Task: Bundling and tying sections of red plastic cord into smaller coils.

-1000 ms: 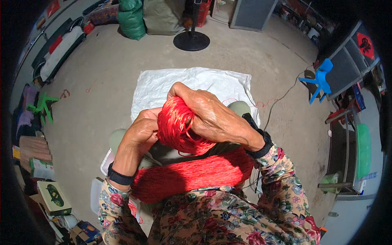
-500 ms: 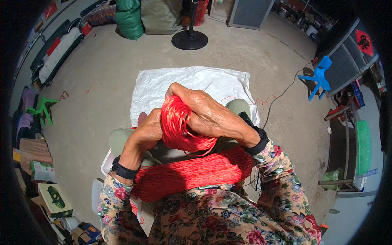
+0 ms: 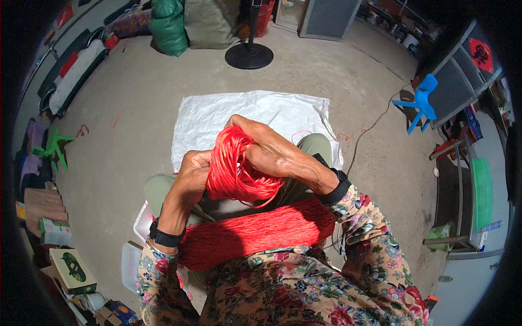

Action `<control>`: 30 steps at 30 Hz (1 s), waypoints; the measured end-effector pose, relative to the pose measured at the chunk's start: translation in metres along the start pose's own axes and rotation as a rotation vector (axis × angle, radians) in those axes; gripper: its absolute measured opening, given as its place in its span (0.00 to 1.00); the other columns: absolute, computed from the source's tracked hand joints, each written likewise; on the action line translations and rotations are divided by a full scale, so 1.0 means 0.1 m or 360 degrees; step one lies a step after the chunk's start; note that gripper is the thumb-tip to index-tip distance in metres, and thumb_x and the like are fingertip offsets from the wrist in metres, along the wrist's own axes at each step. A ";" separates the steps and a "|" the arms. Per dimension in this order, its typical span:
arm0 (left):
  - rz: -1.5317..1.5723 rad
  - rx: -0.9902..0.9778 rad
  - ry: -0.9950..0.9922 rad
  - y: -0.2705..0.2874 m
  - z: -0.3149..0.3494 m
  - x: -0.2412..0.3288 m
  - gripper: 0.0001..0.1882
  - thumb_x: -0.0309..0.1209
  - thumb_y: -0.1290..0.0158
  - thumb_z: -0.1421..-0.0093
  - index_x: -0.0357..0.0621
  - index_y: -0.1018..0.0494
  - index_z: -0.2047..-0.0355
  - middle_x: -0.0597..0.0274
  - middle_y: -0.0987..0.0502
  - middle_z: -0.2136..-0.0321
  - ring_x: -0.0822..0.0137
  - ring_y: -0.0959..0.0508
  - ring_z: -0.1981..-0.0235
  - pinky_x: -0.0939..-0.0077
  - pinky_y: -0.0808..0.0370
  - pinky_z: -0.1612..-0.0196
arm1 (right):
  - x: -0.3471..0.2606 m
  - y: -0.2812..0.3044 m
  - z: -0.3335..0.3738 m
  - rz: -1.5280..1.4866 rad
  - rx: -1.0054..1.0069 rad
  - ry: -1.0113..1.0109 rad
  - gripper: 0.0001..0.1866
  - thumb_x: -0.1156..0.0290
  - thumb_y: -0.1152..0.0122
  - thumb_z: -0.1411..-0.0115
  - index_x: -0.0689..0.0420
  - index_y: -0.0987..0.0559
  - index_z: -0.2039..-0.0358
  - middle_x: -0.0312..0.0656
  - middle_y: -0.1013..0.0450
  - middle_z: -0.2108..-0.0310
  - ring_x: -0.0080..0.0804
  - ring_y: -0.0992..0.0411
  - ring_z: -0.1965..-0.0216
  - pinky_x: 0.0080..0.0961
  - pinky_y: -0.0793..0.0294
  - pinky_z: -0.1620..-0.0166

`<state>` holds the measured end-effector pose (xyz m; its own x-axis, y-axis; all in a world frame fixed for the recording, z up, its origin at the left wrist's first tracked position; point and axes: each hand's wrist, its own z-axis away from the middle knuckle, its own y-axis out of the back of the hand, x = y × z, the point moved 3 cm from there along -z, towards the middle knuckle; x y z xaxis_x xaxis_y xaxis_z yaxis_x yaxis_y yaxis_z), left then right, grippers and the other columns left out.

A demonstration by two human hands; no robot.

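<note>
Above the person's lap [image 3: 222,209], a looped skein of red cord [image 3: 231,171] hangs between two bare hands; the right hand [image 3: 272,155] has its grip closed around the upper part of the loops, while the left hand [image 3: 190,173] touches the skein's left side, its fingers mostly hidden, so whether they clasp any strands cannot be told. A wider red bundle [image 3: 258,231] lies across the lap against the floral shirt [image 3: 293,282]. Beyond the knees, a white sheet [image 3: 261,106] is spread on the concrete floor [image 3: 114,190], with a blue chair [image 3: 424,100] off to its right
</note>
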<state>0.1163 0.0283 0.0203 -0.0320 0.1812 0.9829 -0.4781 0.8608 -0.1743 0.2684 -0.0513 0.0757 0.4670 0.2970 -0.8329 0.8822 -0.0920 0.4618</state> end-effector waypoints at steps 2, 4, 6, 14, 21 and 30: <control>0.0043 -0.0066 -0.0055 0.02 0.01 -0.03 0.09 0.23 0.43 0.44 0.32 0.21 0.62 0.61 0.19 0.69 0.75 0.21 0.72 0.79 0.23 0.68 | 0.02 0.00 0.01 -0.0096 -0.0051 -0.0241 0.15 0.82 0.60 0.53 0.63 0.33 0.62 0.48 0.32 0.71 0.33 0.34 0.67 0.31 0.31 0.60; 0.0384 -0.0005 -0.0064 -0.01 0.01 0.00 0.10 0.26 0.43 0.43 0.32 0.21 0.63 0.58 0.18 0.69 0.71 0.20 0.73 0.76 0.21 0.67 | -0.04 -0.01 -0.04 -0.0134 -0.0066 -0.0338 0.15 0.83 0.60 0.53 0.63 0.33 0.62 0.48 0.32 0.72 0.33 0.34 0.67 0.31 0.31 0.60; 0.0492 0.0020 -0.0077 0.05 0.05 -0.03 0.11 0.28 0.43 0.43 0.31 0.21 0.63 0.57 0.18 0.69 0.70 0.20 0.74 0.75 0.20 0.67 | -0.09 -0.05 -0.09 -0.0197 -0.0142 -0.0443 0.13 0.83 0.59 0.50 0.63 0.33 0.63 0.47 0.31 0.72 0.32 0.33 0.67 0.30 0.30 0.61; 0.1145 -0.0037 -0.0245 0.29 0.15 -0.44 0.23 0.44 0.51 0.34 0.35 0.30 0.50 0.52 0.24 0.60 0.61 0.23 0.58 0.65 0.24 0.50 | -0.20 -0.13 -0.25 -0.0071 -0.0145 -0.0407 0.08 0.79 0.50 0.44 0.63 0.33 0.63 0.46 0.29 0.72 0.30 0.31 0.68 0.29 0.30 0.63; 0.0128 0.0456 -0.0481 0.16 0.35 -0.02 0.14 0.23 0.44 0.39 0.37 0.29 0.53 0.63 0.22 0.60 0.71 0.23 0.58 0.77 0.27 0.51 | -0.33 -0.12 -0.30 -0.0791 -0.0167 -0.0613 0.11 0.81 0.50 0.45 0.62 0.31 0.61 0.38 0.27 0.70 0.24 0.31 0.68 0.24 0.30 0.62; 0.1032 -0.0138 -0.0396 0.11 0.20 0.20 0.16 0.30 0.47 0.40 0.34 0.26 0.53 0.55 0.20 0.58 0.66 0.19 0.61 0.72 0.22 0.56 | -0.29 -0.14 -0.33 -0.0516 -0.0048 -0.0344 0.08 0.79 0.56 0.45 0.64 0.31 0.64 0.44 0.29 0.72 0.29 0.31 0.69 0.28 0.30 0.64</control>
<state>0.0930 0.0323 0.0392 -0.4921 0.5658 0.6616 -0.2230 0.6527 -0.7241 0.2409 -0.0276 0.1031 0.1690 0.0990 -0.9806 0.9854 0.0025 0.1701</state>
